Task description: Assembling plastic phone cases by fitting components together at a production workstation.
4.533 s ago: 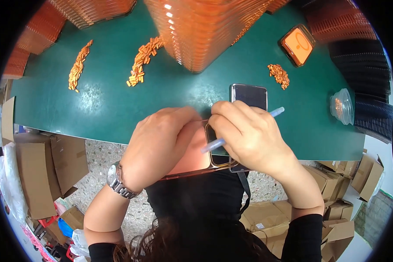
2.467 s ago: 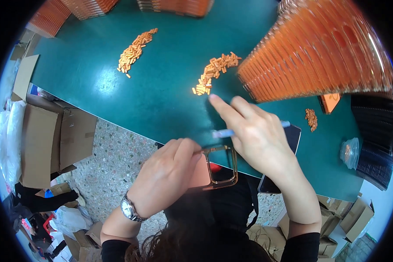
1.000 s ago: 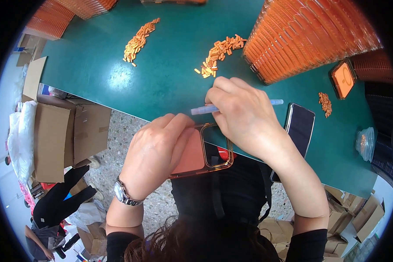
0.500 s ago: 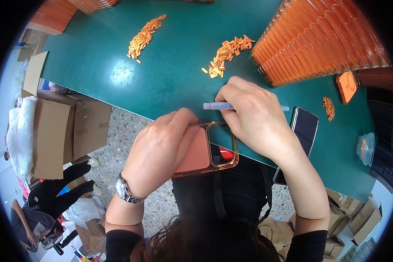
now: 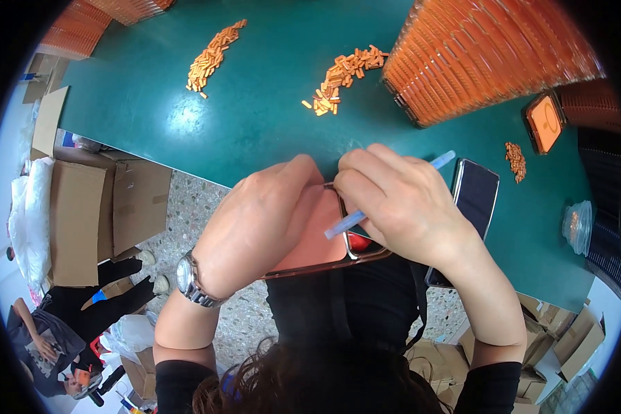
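Observation:
An orange phone case (image 5: 314,231) with a large camera cut-out is gripped by my left hand (image 5: 259,214), whose fingers curl over its upper edge. My right hand (image 5: 407,200) is closed around a slim, translucent blue pen-like stick (image 5: 346,225). The stick's lower end lies over the case beside the cut-out, and its other end pokes out behind the knuckles. Both hands' fingertips meet near the case's top edge; what they pinch there is hidden. Small orange pieces lie in one pile (image 5: 341,76) beyond my hands and another pile (image 5: 214,58) farther left.
A tall stack of orange cases (image 5: 490,62) stands at the back right. Near it are a single orange case (image 5: 544,124), a small copper-coloured pile (image 5: 515,162) and a clear tub (image 5: 578,228). A dark phone (image 5: 475,193) lies by my right wrist. Cardboard boxes (image 5: 79,221) stand left of the green table (image 5: 145,90).
My right hand has tilted the stick from nearly level to a slant and brought it down to the case. Its fingers have moved nearer the case's top edge. My left hand has shifted slightly.

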Tool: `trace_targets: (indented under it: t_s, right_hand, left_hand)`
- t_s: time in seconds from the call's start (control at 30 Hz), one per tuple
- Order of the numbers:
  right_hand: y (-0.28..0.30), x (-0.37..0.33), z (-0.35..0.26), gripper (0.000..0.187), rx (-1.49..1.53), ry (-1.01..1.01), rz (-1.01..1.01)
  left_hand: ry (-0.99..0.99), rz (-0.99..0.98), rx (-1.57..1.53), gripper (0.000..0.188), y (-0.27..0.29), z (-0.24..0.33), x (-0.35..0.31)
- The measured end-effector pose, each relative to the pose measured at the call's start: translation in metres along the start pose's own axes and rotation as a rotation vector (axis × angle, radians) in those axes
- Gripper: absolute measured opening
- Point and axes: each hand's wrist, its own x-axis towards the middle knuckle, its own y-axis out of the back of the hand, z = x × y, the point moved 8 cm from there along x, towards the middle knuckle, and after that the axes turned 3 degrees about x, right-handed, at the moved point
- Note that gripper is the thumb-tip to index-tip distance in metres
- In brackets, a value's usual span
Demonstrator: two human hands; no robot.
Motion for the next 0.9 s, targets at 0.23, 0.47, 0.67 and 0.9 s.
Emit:
trace_targets:
  t_s: [0.23,0.47,0.67,0.9]
  right_hand:
    - [0.005,-0.009,0.003,0.016,-0.173,-0.053,0.01]
    - [0.009,-0.018,0.013,0.017,-0.105,-0.123,-0.053]
    - [0.02,-0.028,0.012,0.049,-0.15,-0.295,-0.163]
    - [0.014,-0.026,0.006,0.031,-0.312,-0.238,-0.068]
  left_hand:
    - [-0.031,0.034,0.076,0.019,-0.009,0.011,0.007]
    - [-0.07,0.096,0.188,0.019,-0.017,0.019,0.01]
    - [-0.097,0.125,0.255,0.022,-0.019,0.017,0.007]
    - [-0.155,0.187,0.263,0.021,-0.02,0.023,0.009]
